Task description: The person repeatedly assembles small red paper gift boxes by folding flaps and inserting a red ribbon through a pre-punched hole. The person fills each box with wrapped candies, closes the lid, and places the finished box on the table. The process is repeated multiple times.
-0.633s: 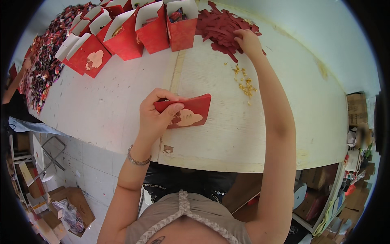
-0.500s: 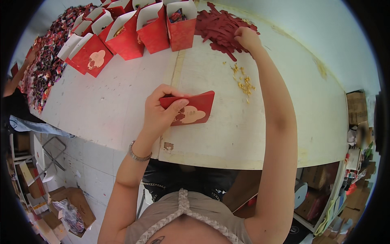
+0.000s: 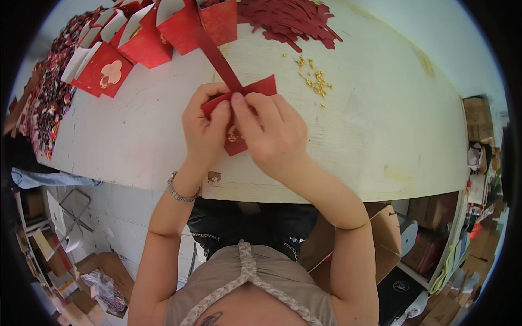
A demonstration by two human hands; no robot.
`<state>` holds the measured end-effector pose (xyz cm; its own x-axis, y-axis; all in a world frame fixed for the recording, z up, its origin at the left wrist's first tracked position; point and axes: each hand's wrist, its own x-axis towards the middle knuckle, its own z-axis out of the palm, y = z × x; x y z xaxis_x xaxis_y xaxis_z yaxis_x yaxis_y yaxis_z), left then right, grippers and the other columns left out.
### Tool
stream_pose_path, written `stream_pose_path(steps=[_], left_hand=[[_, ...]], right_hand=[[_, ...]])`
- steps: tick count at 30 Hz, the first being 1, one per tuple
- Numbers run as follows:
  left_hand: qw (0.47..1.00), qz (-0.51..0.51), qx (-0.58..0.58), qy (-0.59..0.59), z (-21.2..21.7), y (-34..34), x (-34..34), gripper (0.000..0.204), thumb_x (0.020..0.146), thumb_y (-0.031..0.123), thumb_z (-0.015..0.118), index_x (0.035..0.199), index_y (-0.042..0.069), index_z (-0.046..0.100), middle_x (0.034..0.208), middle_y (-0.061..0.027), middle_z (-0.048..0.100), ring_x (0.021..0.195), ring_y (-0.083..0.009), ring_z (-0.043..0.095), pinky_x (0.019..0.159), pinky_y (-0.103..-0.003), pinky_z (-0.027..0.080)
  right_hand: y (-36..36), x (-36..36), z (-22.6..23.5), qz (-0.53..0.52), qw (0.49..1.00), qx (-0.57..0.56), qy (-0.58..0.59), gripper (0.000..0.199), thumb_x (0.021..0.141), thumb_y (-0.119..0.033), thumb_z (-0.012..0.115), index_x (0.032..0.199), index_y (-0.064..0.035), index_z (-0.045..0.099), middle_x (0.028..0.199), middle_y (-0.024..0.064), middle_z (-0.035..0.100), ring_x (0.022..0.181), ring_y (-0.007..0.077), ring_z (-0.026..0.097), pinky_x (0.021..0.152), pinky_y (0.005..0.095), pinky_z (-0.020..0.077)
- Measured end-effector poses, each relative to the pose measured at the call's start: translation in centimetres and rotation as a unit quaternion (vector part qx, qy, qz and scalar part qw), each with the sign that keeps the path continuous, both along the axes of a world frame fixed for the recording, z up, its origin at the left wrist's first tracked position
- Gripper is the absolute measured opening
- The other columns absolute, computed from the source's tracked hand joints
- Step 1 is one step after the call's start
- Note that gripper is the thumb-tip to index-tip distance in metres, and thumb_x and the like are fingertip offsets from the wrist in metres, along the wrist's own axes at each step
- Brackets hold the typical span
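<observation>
Left hand (image 3: 205, 126) is clamped on a red gift box (image 3: 265, 86). Right hand (image 3: 275, 131) pinches a dark red strip (image 3: 221, 66) at the box's upper edge. Gold-coloured fasteners (image 3: 317, 86) lie beyond.

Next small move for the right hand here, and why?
Probably settle the dark red strip's lower end flush against the red carton. The right hand's fingertips are at that end, by the carton's upper edge, while the left hand steadies the carton. The strip's other end sticks up free, and the small gold pieces lie apart on the table.
</observation>
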<state>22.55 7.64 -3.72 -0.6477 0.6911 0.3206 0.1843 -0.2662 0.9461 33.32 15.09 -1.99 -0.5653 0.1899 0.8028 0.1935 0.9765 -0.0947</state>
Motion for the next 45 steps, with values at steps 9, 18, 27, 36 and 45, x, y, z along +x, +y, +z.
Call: stream_pose_path(steps=[9, 18, 27, 36, 45], left_hand=[[0.998, -0.001, -0.007, 0.065, -0.4, 0.2, -1.6, 0.012, 0.086, 0.007, 0.061, 0.095, -0.001, 0.058, 0.087, -0.0012, 0.06, 0.078, -0.0065, 0.053, 0.07, -0.02, 0.043], [0.988, -0.031, -0.06, 0.142, 1.1, -0.9, -1.2, 0.009, 0.082, 0.001, 0.062, 0.091, 0.0, 0.06, 0.076, -0.0046, 0.061, 0.068, -0.0101, 0.057, 0.061, -0.021, 0.045], [0.976, -0.063, -0.005, 0.206, 0.4, -1.7, -0.5, 0.01, 0.083, -0.002, 0.058, 0.091, 0.0, 0.062, 0.083, -0.0087, 0.064, 0.069, -0.0153, 0.061, 0.063, -0.024, 0.048], [0.984, -0.07, 0.018, 0.161, -0.1, -2.1, 0.4, 0.012, 0.082, -0.001, 0.058, 0.092, 0.001, 0.063, 0.08, -0.0072, 0.065, 0.064, -0.0155, 0.06, 0.057, -0.024, 0.048], [0.974, -0.086, 0.081, 0.194, -1.0, -1.8, -0.2, 0.015, 0.076, 0.002, 0.064, 0.092, 0.003, 0.063, 0.08, -0.0074, 0.065, 0.065, -0.0187, 0.061, 0.057, -0.026, 0.048]], right_hand=[[8.0, -0.8, 0.3, 0.009, 0.915, -0.397, 0.069, 0.03, 0.068, -0.003, 0.064, 0.098, -0.0046, 0.064, 0.084, 0.0106, 0.058, 0.073, 0.024, 0.059, 0.064, 0.0344, 0.0482], [14.2, -2.2, -5.0, -0.146, 0.951, -0.152, -0.229, 0.01, 0.08, -0.015, 0.063, 0.084, -0.0075, 0.068, 0.082, 0.0124, 0.062, 0.07, 0.0285, 0.059, 0.064, 0.0327, 0.0479], [-0.2, 4.3, 0.6, 0.151, 0.952, -0.264, 0.005, 0.02, 0.066, 0.003, 0.07, 0.085, 0.0007, 0.064, 0.075, 0.0095, 0.062, 0.063, 0.0217, 0.06, 0.053, 0.0287, 0.0492], [-1.3, 3.8, 0.3, 0.127, 0.959, -0.253, 0.012, 0.023, 0.062, 0.005, 0.069, 0.084, 0.0016, 0.061, 0.079, 0.0108, 0.061, 0.064, 0.0235, 0.059, 0.054, 0.0298, 0.0491], [-1.0, 4.1, 1.4, 0.145, 0.957, -0.249, -0.035, 0.021, 0.064, 0.005, 0.068, 0.084, 0.0016, 0.061, 0.078, 0.0109, 0.06, 0.065, 0.0242, 0.059, 0.055, 0.0305, 0.0487]])
